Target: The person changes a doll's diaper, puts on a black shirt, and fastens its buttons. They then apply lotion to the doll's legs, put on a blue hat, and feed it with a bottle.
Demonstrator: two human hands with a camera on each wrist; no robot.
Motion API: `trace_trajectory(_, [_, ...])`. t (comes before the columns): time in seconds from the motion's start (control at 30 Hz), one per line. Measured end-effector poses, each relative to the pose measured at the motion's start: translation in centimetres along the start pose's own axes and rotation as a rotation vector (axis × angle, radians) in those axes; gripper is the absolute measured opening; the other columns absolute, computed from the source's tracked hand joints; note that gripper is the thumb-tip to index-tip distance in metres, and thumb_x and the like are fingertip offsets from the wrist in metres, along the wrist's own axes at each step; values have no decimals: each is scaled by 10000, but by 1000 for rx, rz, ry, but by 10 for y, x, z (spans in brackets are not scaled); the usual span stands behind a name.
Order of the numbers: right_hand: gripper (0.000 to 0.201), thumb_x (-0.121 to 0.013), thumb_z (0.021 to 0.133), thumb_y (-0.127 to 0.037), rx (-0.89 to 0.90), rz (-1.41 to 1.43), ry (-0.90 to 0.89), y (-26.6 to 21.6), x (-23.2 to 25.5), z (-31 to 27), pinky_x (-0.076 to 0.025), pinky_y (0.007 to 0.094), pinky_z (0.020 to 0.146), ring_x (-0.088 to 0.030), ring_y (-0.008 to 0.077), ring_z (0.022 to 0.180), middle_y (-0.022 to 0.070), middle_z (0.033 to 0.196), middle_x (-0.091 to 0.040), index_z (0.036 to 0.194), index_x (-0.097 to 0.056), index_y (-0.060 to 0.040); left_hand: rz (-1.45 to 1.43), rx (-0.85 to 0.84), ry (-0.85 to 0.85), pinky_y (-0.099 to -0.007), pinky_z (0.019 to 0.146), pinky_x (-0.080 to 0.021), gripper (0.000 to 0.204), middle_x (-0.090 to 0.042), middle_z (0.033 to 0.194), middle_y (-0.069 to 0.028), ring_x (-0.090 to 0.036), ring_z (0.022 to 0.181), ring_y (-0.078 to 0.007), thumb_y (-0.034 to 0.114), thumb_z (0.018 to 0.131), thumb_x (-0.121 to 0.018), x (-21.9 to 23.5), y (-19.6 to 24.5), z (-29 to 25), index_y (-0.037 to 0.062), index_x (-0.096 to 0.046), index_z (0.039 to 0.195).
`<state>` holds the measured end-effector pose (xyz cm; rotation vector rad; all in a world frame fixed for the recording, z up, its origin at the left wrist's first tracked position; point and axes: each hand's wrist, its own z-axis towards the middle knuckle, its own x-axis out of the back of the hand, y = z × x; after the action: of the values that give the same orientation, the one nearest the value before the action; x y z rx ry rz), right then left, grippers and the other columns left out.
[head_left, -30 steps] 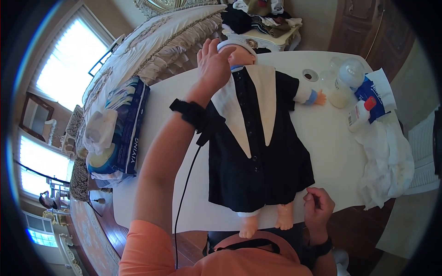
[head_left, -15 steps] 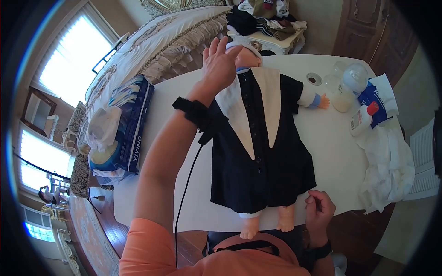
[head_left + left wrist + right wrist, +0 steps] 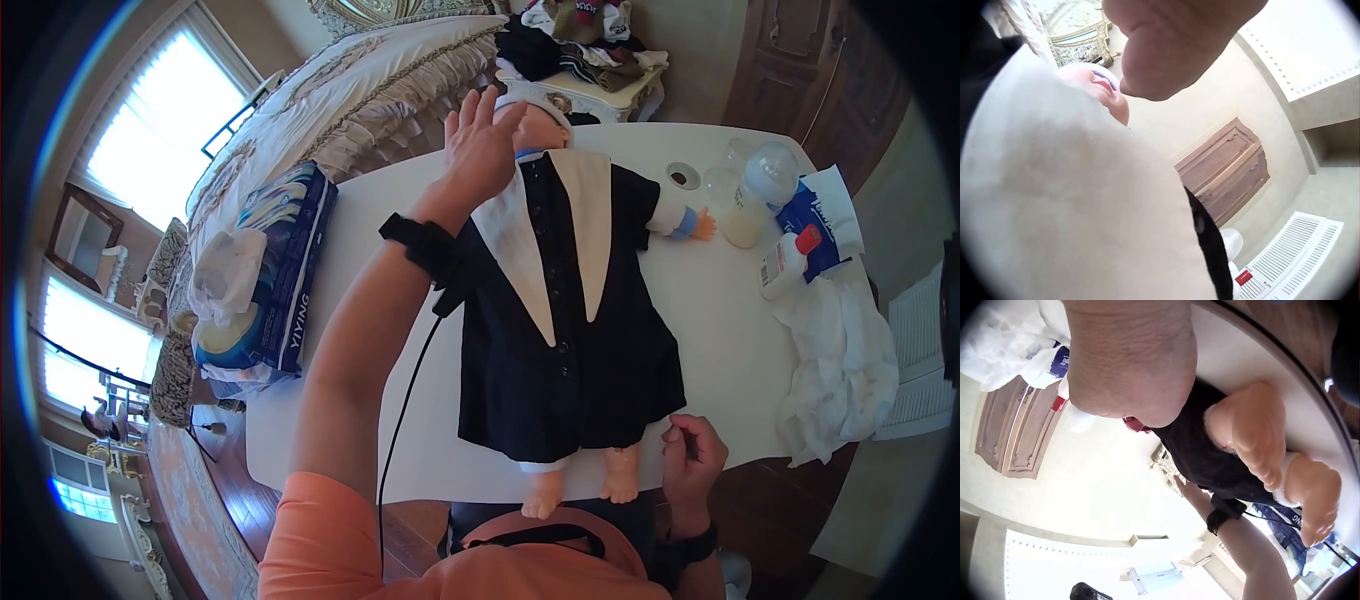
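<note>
A baby doll [image 3: 619,466] lies on its back on the white table [image 3: 740,380], its bare feet at the near edge. It wears a black garment [image 3: 630,360] with dark buttons down the front and a long, pointed cream collar [image 3: 585,220], plus a pale cap [image 3: 545,97]. My left hand [image 3: 480,150], fingers straight and spread, is over the side of the doll's head and covers part of its face. Beside the garment's lower hem, my right hand [image 3: 693,455] is at the table's near edge with loosely curled fingers. The doll's arm under my left forearm is hidden.
A blue diaper pack [image 3: 300,290] with wipes lies along the left side. At the right are a baby bottle [image 3: 745,215], a white bottle with a red cap [image 3: 785,262], a blue packet [image 3: 808,215] and crumpled white cloth [image 3: 835,350]. A black cable [image 3: 405,400] hangs from my left wrist.
The head view has shifted slightly, so the scene sits a little lower and further right. Both hands keep their places by the doll's head and the hem.
</note>
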<state>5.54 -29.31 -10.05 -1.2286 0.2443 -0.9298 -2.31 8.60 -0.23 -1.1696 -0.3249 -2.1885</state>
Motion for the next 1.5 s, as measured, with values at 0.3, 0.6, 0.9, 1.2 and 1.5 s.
trace_trajectory(0.3, [80,-515,757,5,-82,38,20,-1,-1,0,-428,230,519,-545,125,556,82,640,-553,817,-568,6,-408,-53,297,-422,952,-290,394,-421,1203,-186,-348,1164,-367,-3,759,-461,44,19,-15,73,-494,1145])
trace_trajectory(0.6, [87,-538,752,9,-37,13,51,0,0,0,-435,229,512,-552,123,557,77,659,-559,830,-577,10,-776,-409,-288,-438,942,-315,455,-429,1225,-180,-356,1160,-407,-80,605,-484,122,122,-140,100,-626,998])
trace_trajectory(0.9, [100,-537,758,21,14,108,64,4,-2,-2,-430,195,499,-551,83,567,50,671,-571,847,-582,14,-706,-449,-491,-496,955,-269,436,-356,1302,-183,-299,1224,-380,15,583,-589,139,156,-192,157,-645,992])
trace_trajectory(1.2, [102,-543,762,14,54,85,50,3,3,-6,-437,196,506,-546,80,565,48,678,-576,855,-583,15,-575,-380,-490,-472,970,-267,398,-368,1285,-185,-286,1230,-378,-28,603,-548,151,157,-210,131,-638,956])
trace_trajectory(1.5, [129,-513,802,6,-130,275,-42,-14,11,-31,-423,183,577,-523,60,637,34,722,-567,921,-561,20,-687,269,-156,-337,813,-412,227,-547,1031,-153,-512,981,-276,26,767,-554,153,114,-276,28,-609,987])
